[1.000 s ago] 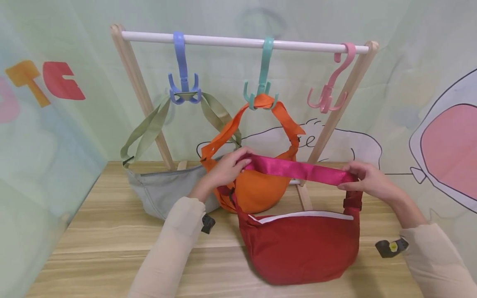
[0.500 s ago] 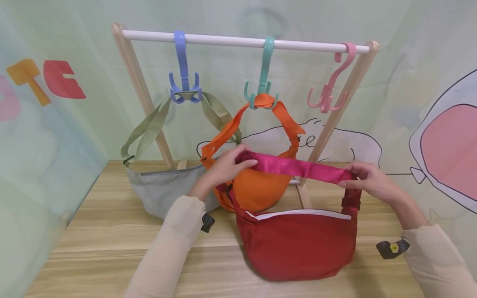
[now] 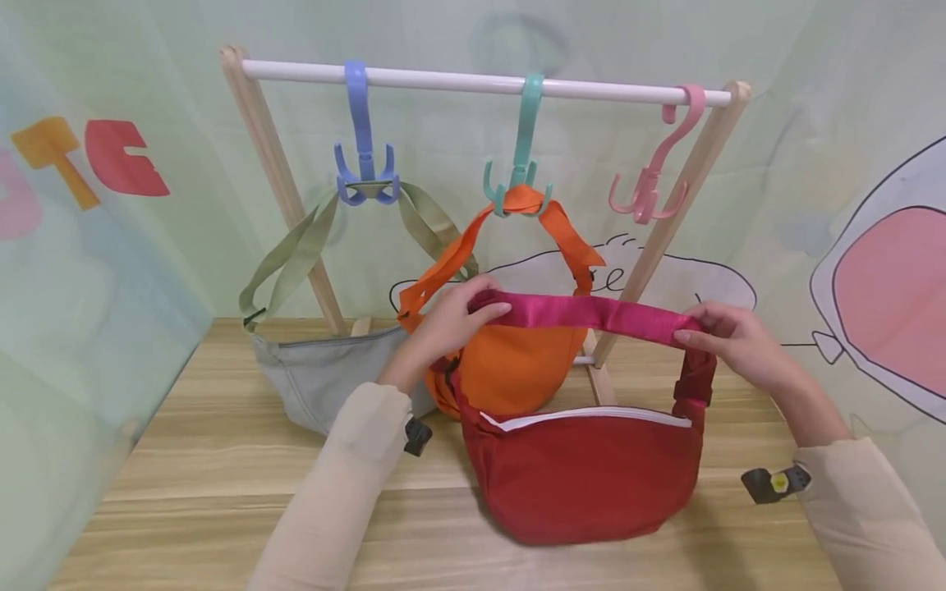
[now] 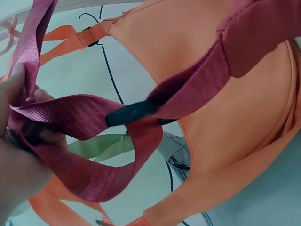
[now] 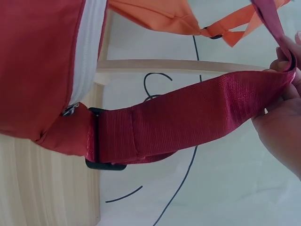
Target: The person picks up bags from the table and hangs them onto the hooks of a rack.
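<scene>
A red bag [image 3: 591,476] with a white zipper hangs from its crimson strap [image 3: 569,312], stretched level between both hands. My left hand [image 3: 454,320] grips the strap's left end; in the left wrist view the strap [image 4: 94,181] loops below those fingers. At the right end my right hand [image 3: 739,341] pinches the strap, thumb in front. In the right wrist view the strap [image 5: 178,117] runs from a dark buckle [image 5: 106,167] up to that hand. Behind the red bag an orange bag [image 3: 517,369] hangs by its strap on a green hook [image 3: 526,131].
A wooden rack with a white bar [image 3: 443,80] stands at the back of the wooden table [image 3: 222,509]. A grey bag [image 3: 332,377] hangs from a blue hook [image 3: 359,115] at left. A pink hook [image 3: 646,193] hangs at the bar's right end, with no bag on it.
Both hands have raised the strap slightly, and the red bag has moved up and a little to the left. The other bags and the hooks stay in place.
</scene>
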The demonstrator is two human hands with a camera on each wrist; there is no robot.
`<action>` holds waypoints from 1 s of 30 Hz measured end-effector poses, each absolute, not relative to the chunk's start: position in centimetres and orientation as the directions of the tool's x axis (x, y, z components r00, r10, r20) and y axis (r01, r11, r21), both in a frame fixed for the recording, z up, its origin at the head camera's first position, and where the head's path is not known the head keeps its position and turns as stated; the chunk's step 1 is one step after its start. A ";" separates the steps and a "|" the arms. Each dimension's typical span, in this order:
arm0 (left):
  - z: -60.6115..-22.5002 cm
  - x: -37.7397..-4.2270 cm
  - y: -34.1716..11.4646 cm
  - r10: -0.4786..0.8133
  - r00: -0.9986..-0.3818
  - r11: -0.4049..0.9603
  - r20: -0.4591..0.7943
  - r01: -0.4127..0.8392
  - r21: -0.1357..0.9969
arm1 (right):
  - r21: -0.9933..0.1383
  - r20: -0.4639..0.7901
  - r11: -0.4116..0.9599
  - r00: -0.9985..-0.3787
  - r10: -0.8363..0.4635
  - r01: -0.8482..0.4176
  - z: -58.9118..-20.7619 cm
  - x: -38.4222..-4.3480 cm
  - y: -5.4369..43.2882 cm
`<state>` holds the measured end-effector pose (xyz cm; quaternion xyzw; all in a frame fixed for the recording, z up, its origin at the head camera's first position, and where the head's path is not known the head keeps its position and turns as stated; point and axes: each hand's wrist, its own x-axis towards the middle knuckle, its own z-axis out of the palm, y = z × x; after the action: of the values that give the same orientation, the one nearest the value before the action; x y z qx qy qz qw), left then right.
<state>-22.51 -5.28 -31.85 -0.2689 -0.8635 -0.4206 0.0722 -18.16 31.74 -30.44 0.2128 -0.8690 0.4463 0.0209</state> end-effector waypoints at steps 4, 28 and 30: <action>-31.6 -22.5 -5.1 0.411 -0.840 0.503 0.354 0.533 0.681 | -0.759 0.229 0.526 -0.914 -0.335 -0.383 -30.0 -18.2 31.6; -29.3 -21.4 -3.5 0.387 -0.853 0.522 0.351 0.516 0.679 | -0.782 0.213 0.556 -0.959 -0.189 -0.283 -27.8 -17.9 31.8; -29.2 -21.4 -3.4 0.390 -0.850 0.521 0.353 0.520 0.677 | -0.782 0.211 0.559 -0.961 -0.178 -0.275 -27.6 -17.9 31.7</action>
<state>-21.35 -3.43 -29.18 -0.2619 -0.8685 -0.4136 0.0784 -17.88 31.73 -27.57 0.1285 -0.8812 0.4517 0.0536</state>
